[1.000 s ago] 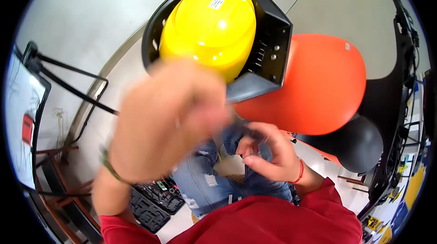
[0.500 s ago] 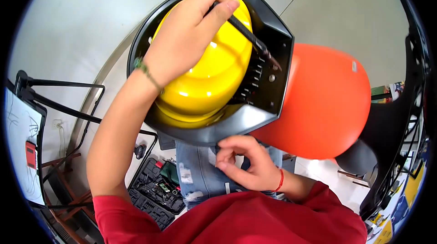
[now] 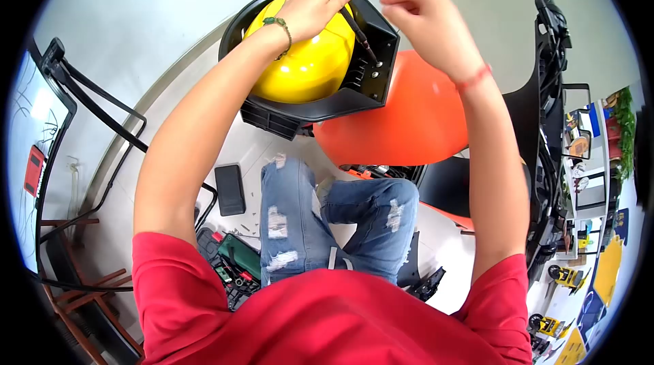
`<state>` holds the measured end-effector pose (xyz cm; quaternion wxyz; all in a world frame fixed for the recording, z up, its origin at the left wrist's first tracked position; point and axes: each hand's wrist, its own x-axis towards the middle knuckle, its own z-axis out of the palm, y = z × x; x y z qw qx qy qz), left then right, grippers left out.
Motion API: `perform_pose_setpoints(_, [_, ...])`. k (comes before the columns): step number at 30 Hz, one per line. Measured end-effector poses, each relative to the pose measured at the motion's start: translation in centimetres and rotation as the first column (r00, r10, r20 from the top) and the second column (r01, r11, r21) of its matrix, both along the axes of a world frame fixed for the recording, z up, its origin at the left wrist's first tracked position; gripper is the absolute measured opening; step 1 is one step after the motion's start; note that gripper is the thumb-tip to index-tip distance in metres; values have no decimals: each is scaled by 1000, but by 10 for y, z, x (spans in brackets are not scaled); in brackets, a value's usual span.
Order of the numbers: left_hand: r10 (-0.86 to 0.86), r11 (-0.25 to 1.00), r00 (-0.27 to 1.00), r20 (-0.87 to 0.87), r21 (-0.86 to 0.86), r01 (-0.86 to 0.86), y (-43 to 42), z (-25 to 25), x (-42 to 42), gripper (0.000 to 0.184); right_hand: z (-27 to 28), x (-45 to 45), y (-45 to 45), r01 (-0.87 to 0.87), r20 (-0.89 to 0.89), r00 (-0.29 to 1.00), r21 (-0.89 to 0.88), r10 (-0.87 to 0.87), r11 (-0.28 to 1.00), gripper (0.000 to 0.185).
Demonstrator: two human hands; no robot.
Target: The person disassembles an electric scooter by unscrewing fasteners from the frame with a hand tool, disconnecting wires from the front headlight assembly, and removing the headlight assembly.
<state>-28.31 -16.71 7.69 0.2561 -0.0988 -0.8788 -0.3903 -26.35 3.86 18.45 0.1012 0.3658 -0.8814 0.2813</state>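
My left hand [image 3: 310, 10], with a green bracelet at the wrist, is closed around the handle of a dark screwdriver [image 3: 357, 27]. The screwdriver slants down to the right, its tip at a bolt [image 3: 379, 64] in the inner wall of a black box [image 3: 313, 111]. A shiny yellow helmet-like dome [image 3: 310, 68] fills most of that box, under my left forearm and hand. My right hand [image 3: 426, 17], with a red string at the wrist, is raised beside the box's right side. Its fingers are curled and pinched together; whatever they may hold is hidden.
An orange seat [image 3: 395, 130] lies right of the box, with black bars and frames beyond it. An opened tool case [image 3: 235, 263] and a black flat case [image 3: 230, 190] are on the floor. A whiteboard [image 3: 41, 140] stands at left.
My right hand has risen from below the box to its upper right side. The view has pulled back, showing more floor. My left hand keeps hold of the screwdriver.
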Motion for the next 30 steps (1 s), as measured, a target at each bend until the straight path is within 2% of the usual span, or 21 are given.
perform_pose_setpoints(1, [4,1000,1000,-8,5,-4,2,3,2,43,1,-13,-1,11,33,999,183,-18,983,28])
perform_pose_setpoints(2, [11,1000,999,40,14,-12,5,6,4,43,-1,-21,-3,10,25,1000,187,-15,982,28])
perform_pose_setpoints(3, [19,999,996,93,27,-21,6,6,7,42,-3,-27,-7,-16,134,991,323,-29,946,30])
perform_pose_setpoints(4, [28,1000,997,75,13,-29,5,7,8,42,-6,-33,-10,-55,237,970,450,-60,891,32])
perform_pose_setpoints(5, [33,999,997,73,18,-34,5,7,9,42,-10,-39,-13,-59,235,970,455,-56,889,32])
perform_pose_setpoints(7, [61,998,995,84,25,-63,6,6,9,43,-23,-53,-14,-232,372,925,396,76,889,33])
perform_pose_setpoints(9, [64,997,994,92,32,-67,7,7,10,43,-32,-58,-18,-255,381,919,386,98,887,29])
perform_pose_setpoints(11, [70,996,992,102,39,-74,8,7,10,43,-32,-52,-22,-258,395,916,460,65,850,25])
perform_pose_setpoints(12, [65,995,993,94,68,-72,8,7,10,43,-41,-56,-22,-305,444,886,340,134,889,23])
perform_pose_setpoints(14, [58,994,994,93,92,-67,10,5,10,43,-49,-68,-22,-294,447,888,362,113,885,24])
perform_pose_setpoints(17, [93,995,986,140,7,-95,13,11,14,41,-51,-72,-22,-286,429,896,362,114,887,27])
perform_pose_setpoints(19, [61,995,970,235,60,-77,13,13,14,40,-47,-71,-23,-292,408,902,342,139,893,30])
perform_pose_setpoints(23, [6,985,991,134,168,-29,9,5,9,39,-40,-70,-22,-275,389,911,324,138,905,34])
perform_pose_setpoints(25, [10,987,989,150,155,-33,8,7,11,38,-43,-71,-23,-256,404,908,320,113,912,35])
perform_pose_setpoints(27, [115,991,989,94,-72,-109,8,6,13,38,-48,-74,-24,-267,406,907,346,113,899,35])
perform_pose_setpoints(30, [117,990,992,54,-85,-112,9,5,15,38,-52,-75,-23,-281,422,899,356,115,891,36])
